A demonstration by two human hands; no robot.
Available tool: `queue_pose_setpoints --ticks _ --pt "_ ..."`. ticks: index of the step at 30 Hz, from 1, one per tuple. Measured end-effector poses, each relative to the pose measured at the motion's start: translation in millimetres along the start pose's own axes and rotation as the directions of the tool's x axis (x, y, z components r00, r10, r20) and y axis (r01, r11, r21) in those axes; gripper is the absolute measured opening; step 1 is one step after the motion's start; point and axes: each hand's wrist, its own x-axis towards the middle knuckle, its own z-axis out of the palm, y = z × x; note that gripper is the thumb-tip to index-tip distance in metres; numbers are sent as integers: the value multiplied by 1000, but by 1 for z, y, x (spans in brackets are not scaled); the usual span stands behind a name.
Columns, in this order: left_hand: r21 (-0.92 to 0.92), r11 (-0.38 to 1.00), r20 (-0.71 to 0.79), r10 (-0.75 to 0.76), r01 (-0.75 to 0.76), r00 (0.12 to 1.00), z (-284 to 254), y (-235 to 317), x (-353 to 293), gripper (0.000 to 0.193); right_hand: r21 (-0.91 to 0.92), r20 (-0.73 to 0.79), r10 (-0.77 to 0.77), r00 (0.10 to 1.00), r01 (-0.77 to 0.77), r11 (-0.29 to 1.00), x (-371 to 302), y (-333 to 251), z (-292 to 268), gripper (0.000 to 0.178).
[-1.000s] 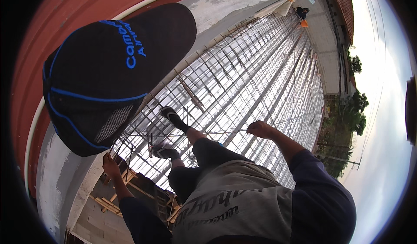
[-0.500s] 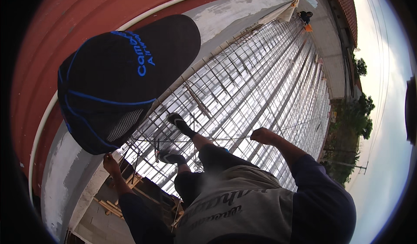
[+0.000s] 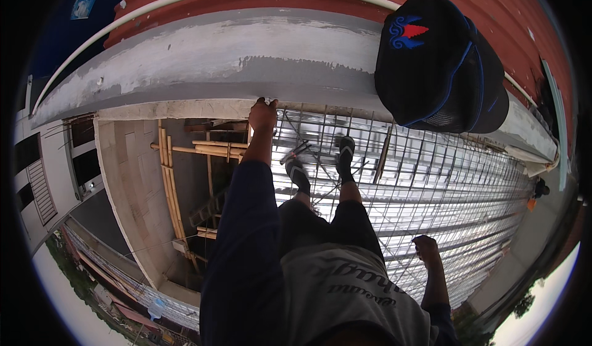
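Note:
My left hand point(image 3: 263, 113) is closed at the lower edge of the grey plastered wall point(image 3: 203, 93). What it grips there is too small to make out. Lower and to the right, my right hand point(image 3: 425, 247) has its fingers curled, held above the steel bar mesh point(image 3: 419, 192). Whatever lies in these fingers is hidden. My feet in dark shoes point(image 3: 345, 149) stand on the mesh, which lies over shiny corrugated metal sheets. A short dark bar point(image 3: 295, 152) lies by my left foot.
A black cap with blue trim point(image 3: 444, 69) looms close at the upper right; what is beneath it is hidden. Left of the mesh is a deep opening with bamboo poles point(image 3: 168, 173) and a concrete edge point(image 3: 132, 198). A person point(image 3: 541, 189) is far right.
The view has swung left, bringing the opening into fuller sight. The cap now shows another side, at the right. A thin line seen earlier by my right hand can't be made out now.

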Motion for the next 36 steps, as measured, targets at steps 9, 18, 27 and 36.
queue_pose_setpoints --ticks 9,18,27,36 --pt "-307 853 35 454 -423 890 -67 29 -127 38 -550 321 -745 585 755 356 -48 -74 35 14" --pt "-645 732 509 627 -221 590 -145 30 -330 27 -384 614 -660 434 894 230 -166 -222 134 23" --pt "-750 647 408 289 137 866 -157 -58 -421 25 -746 -58 -998 38 662 68 -110 -425 -189 59" --pt "-893 380 226 -85 242 970 -76 -1 -546 25 -938 231 -796 559 346 -30 68 -429 -182 55"
